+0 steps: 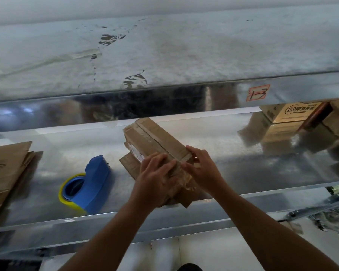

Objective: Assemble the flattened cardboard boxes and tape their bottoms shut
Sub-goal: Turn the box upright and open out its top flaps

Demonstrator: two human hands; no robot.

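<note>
Both hands meet at the near end of the cardboard box (pixel 155 137), mid-way along the metal shelf (pixel 243 163). The left hand (pixel 155 177) curls over it and the right hand (pixel 202 169) pinches its taped edge. This box looks folded up and nearly sealed. Flattened cardboard (pixel 6 167) waits at the left, and the tape dispenser (pixel 92 182) lies between, unheld.

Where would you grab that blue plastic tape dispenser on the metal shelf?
I'd grip the blue plastic tape dispenser by its broad body, from above: it lies apart from the cardboard box, and the yellow tape roll fills its near end.
</note>
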